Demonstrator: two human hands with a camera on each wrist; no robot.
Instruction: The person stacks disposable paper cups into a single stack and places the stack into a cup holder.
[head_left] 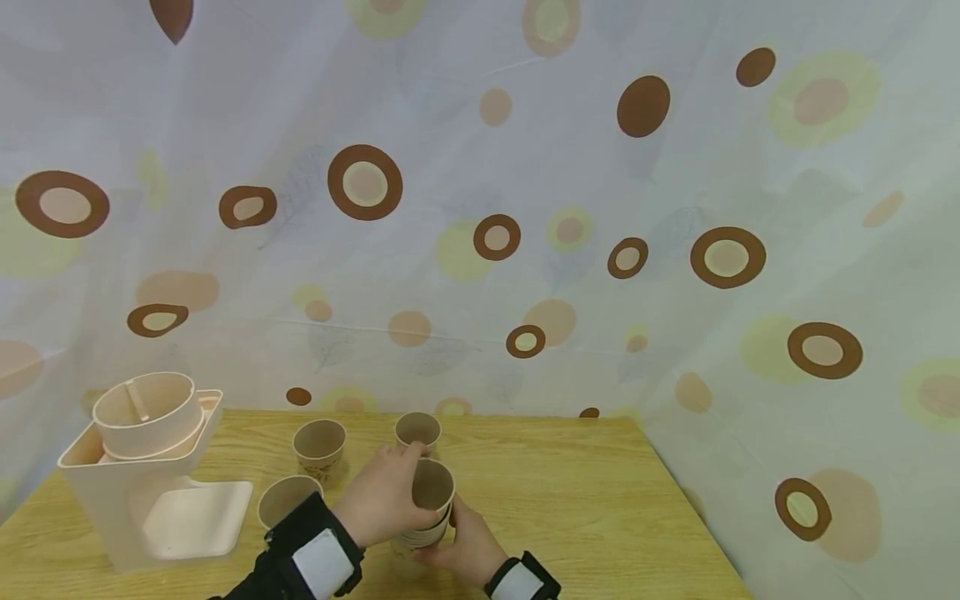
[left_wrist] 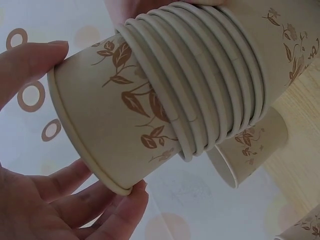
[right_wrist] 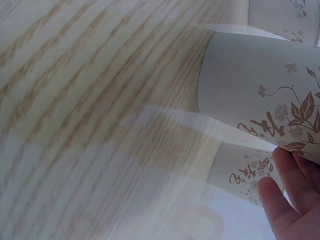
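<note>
A pale cloth [head_left: 450, 167] with brown and yellow rounds hangs across the far side and down the right. Before it stands a wooden table [head_left: 592, 500]. At its left sits a white stand [head_left: 112, 508], with a flat tray reaching right and a round tub [head_left: 150, 425] set in its top.

Near the middle of the table I see the stack [head_left: 422, 540] of paper cups, nested mouth up, slightly tilted, held between two hands. I can't tell whether its base touches the table. The left hand [head_left: 384, 498] reaches over from the left and grips the top cup [head_left: 432, 486] at its rim, thumb on one side, fingers on the other; that cup stands well proud of the packed rims below. The right hand [head_left: 471, 546], on the right, has its thumb and fingers curled round the lower stack.

Three single cups stand about: the far cup [head_left: 417, 428] just beyond the stack, the far-left cup [head_left: 320, 446], and the near-left cup [head_left: 283, 498], partly behind the left wrist's black band [head_left: 303, 527]. Brown leaves are printed on the cups.
</note>
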